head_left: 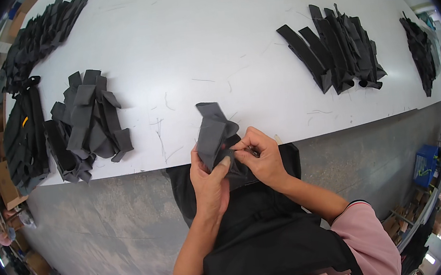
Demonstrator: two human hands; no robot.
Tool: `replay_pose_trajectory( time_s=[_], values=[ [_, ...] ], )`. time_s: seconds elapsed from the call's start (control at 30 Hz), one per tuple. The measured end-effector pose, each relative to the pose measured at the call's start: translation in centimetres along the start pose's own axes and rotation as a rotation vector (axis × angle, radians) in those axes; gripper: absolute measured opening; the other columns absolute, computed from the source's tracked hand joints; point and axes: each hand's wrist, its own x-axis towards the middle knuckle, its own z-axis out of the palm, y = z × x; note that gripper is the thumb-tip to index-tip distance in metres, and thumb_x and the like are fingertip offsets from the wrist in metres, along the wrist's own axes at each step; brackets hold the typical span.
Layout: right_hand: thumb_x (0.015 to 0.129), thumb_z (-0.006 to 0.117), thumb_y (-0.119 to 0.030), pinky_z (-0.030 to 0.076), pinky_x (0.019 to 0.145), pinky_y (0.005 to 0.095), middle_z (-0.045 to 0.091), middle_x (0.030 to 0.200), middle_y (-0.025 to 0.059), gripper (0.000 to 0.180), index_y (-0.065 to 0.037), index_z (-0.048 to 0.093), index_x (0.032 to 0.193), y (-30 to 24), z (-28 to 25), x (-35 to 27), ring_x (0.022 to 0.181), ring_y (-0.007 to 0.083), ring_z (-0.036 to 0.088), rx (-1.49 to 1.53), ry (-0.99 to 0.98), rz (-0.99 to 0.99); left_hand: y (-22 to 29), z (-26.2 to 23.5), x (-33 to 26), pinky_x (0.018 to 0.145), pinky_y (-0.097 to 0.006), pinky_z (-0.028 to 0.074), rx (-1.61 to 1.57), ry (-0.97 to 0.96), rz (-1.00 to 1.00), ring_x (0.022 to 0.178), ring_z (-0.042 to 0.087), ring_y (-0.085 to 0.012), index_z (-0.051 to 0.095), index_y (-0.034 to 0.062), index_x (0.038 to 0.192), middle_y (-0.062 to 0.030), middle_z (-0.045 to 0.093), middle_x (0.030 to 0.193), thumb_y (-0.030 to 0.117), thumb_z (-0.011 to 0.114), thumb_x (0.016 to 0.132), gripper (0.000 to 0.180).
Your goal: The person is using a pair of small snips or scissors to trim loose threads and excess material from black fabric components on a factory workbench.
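Note:
A dark grey sewn fabric piece (212,136), folded and strap-like, is held up at the near edge of the table, in front of my body. My left hand (210,179) is closed round its lower part, with the thumb pressed on the cloth. From the right, my right hand (263,157) pinches the edge of the same piece between thumb and forefinger. A small dark bit shows among the right hand's curled fingers; I cannot tell what it is. Its other fingers are folded in. The piece's upper end sticks out past my left hand.
On the white table (190,49) lie loose threads. Similar grey pieces form a pile (92,116) at left; black ones form another (343,49) at right. More dark fabric (420,55) lies far right and black bundles (27,136) far left. A blue crate (426,165) stands beyond the floor.

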Motion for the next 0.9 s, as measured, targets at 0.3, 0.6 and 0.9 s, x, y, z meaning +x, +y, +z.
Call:
replay_pose_trajectory(
  time_s=[0.3, 0.6, 0.9],
  values=[
    [0.080, 0.064, -0.009, 0.042, 0.057, 0.0281, 0.050, 0.085, 0.0039, 0.013, -0.005, 0.056, 0.090, -4.1, -3.6, 0.2, 0.066, 0.0166, 0.052, -0.219, -0.165, 0.028, -0.6, -1.2, 0.1, 0.083, -0.025, 0.042, 0.129, -0.021, 0.139, 0.098, 0.050, -0.0111, 0.042, 0.0059, 0.121, -0.0058, 0.050, 0.108, -0.013, 0.059, 0.073, 0.054],
    [0.080, 0.066, -0.019, 0.044, 0.053, 0.0339, 0.049, 0.082, 0.0048, 0.017, -0.007, 0.055, 0.083, -5.8, -5.0, 1.5, 0.064, 0.0236, 0.058, -0.623, -0.349, -0.171, -0.9, -0.9, -0.1, 0.087, -0.025, 0.041, 0.233, -0.044, 0.201, 0.098, 0.051, -0.0107, 0.041, 0.0050, 0.120, -0.0047, 0.051, 0.107, -0.010, 0.062, 0.072, 0.054],
    [0.075, 0.070, -0.011, 0.047, 0.056, 0.0292, 0.052, 0.079, 0.0069, 0.015, -0.004, 0.059, 0.084, -6.1, -4.5, 1.6, 0.065, 0.0216, 0.061, -0.697, -0.380, -0.143, -1.0, -0.9, -0.2, 0.092, -0.027, 0.039, 0.234, -0.052, 0.201, 0.103, 0.051, -0.0119, 0.038, 0.0038, 0.123, -0.0049, 0.051, 0.112, -0.009, 0.061, 0.073, 0.057]
  ],
)
